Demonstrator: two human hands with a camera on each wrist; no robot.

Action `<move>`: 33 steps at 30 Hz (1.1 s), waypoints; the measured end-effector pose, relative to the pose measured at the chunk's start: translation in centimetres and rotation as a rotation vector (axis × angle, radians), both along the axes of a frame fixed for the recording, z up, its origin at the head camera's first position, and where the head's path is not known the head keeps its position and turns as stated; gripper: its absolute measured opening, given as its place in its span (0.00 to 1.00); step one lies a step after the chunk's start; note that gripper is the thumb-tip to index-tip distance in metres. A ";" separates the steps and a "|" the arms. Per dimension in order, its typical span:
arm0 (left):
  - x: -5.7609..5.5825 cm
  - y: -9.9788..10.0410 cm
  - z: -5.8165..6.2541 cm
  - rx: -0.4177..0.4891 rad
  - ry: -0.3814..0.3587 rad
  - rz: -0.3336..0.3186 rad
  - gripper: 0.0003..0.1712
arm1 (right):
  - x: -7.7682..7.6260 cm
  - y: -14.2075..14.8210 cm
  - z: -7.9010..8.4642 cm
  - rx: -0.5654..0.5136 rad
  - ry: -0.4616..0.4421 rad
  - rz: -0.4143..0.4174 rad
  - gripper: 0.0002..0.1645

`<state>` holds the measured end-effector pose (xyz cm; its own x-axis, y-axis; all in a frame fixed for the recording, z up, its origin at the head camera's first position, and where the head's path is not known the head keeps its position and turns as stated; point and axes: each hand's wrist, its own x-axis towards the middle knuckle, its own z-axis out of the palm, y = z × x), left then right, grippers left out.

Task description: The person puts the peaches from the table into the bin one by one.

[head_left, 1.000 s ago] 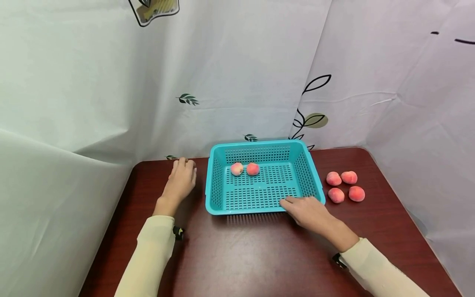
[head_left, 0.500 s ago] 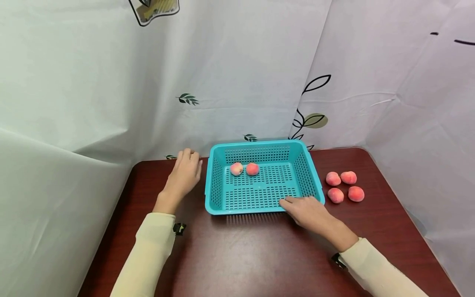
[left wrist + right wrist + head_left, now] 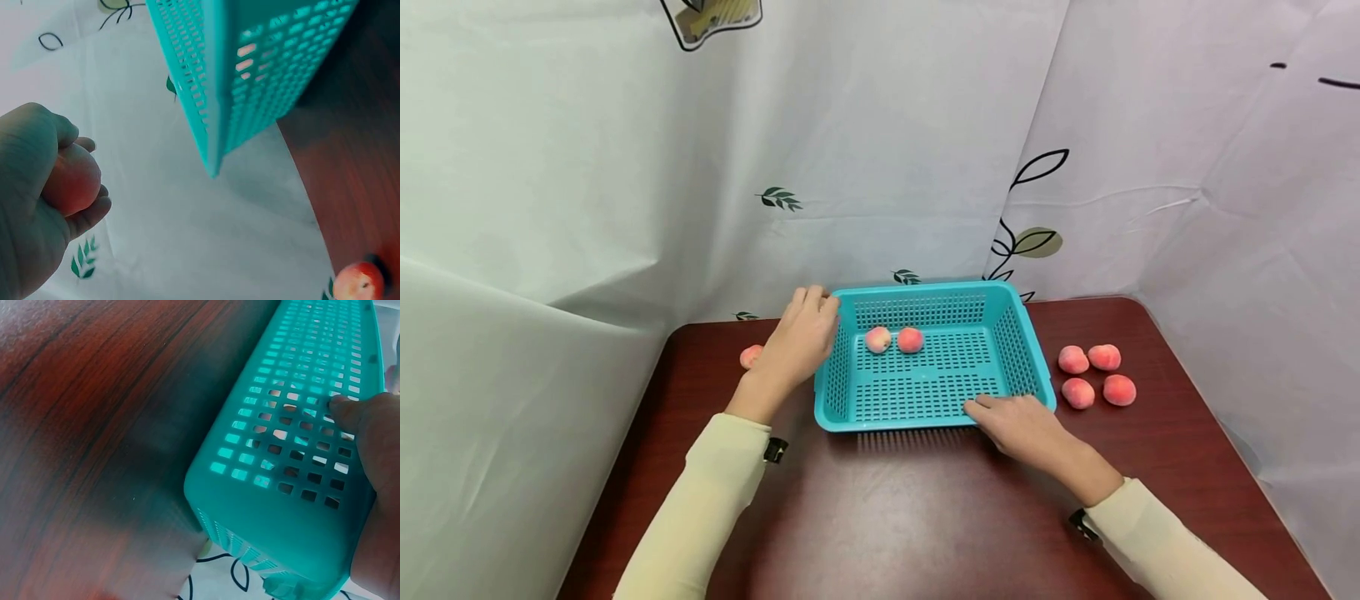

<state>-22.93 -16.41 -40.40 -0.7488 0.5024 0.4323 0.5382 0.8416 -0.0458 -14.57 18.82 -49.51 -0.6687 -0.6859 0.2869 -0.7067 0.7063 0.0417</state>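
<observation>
In the left wrist view, my left hand (image 3: 31,194) holds a peach (image 3: 74,181) with its fingers curled round it. The head view has that left hand (image 3: 805,337) over the left end of a turquoise plastic basket (image 3: 925,423), where it hides the held peach. My right hand (image 3: 1024,427) grips the basket's near rim toward its right end. In the right wrist view the thumb (image 3: 349,412) lies against the outside of the perforated wall (image 3: 269,456). Two peaches, one paler (image 3: 878,340) and one redder (image 3: 911,340), lie inside the basket, left of its middle.
A single peach (image 3: 750,357) sits on the dark red table (image 3: 880,517), left of the basket and partly behind my left hand. Several peaches (image 3: 1078,393) are grouped right of the basket. White cloth (image 3: 880,150) with leaf drawings hangs behind the table.
My left hand has lifted from the table's left side and moved right to the basket's left end. A peach that it covered on the table now shows. The right hand stays on the rim.
</observation>
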 end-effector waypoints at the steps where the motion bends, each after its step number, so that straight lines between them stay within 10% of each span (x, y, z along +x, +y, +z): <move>1: 0.0 0.3 0.1 -0.019 0.003 -0.005 0.11 | 0.0 0.0 0.0 -0.001 0.000 -0.001 0.11; 33: -4.9 9.2 0.3 -0.395 -0.229 -0.112 0.19 | -0.1 0.0 0.0 0.009 0.006 0.004 0.11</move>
